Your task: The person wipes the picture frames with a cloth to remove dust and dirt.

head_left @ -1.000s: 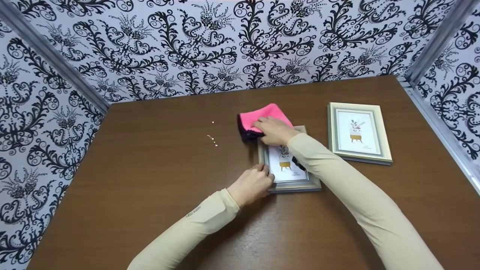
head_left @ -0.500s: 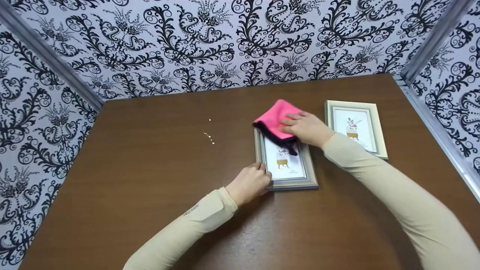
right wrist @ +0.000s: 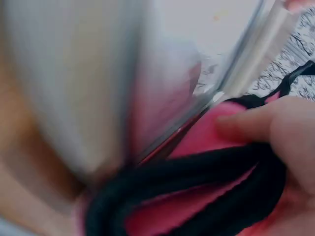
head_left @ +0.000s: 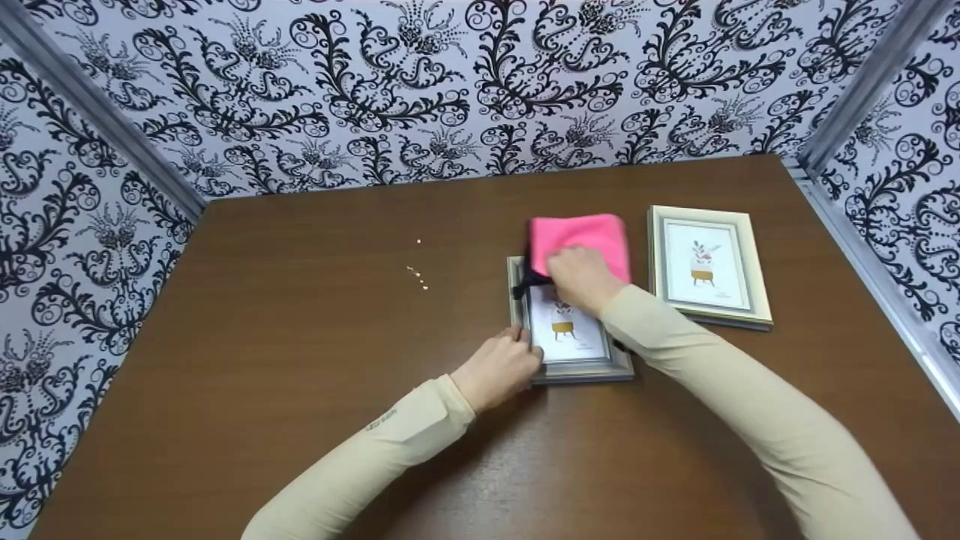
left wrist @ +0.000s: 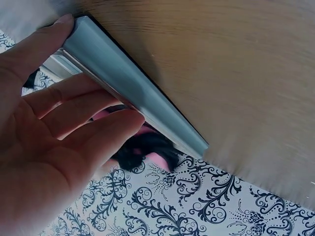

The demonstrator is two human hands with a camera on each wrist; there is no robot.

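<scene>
The left hand (head_left: 499,370) holds the near picture frame (head_left: 564,346) by its left side, close to the near left corner; in the left wrist view the thumb is at the end of the side and the fingers touch along it; so the frame is just to the right of this hand, flat on the brown bench (head_left: 300,337). The right hand (head_left: 583,276) grips a pink cloth (head_left: 579,231) with a black edge; the hand is a bit blurry, but the right wrist view shows the thumb on the pink part; the cloth is under this hand and sticks out past it on the far side; it covers the far end of the near frame, and the little yellow stool in the picture shows below it. The other picture frame (head_left: 709,264) lies to the right, near the cloth but apart from it; some tiny white bits (head_left: 418,275) lie on the bench to the left; the wall (head_left: 405,90) behind has black swirls on white.
</scene>
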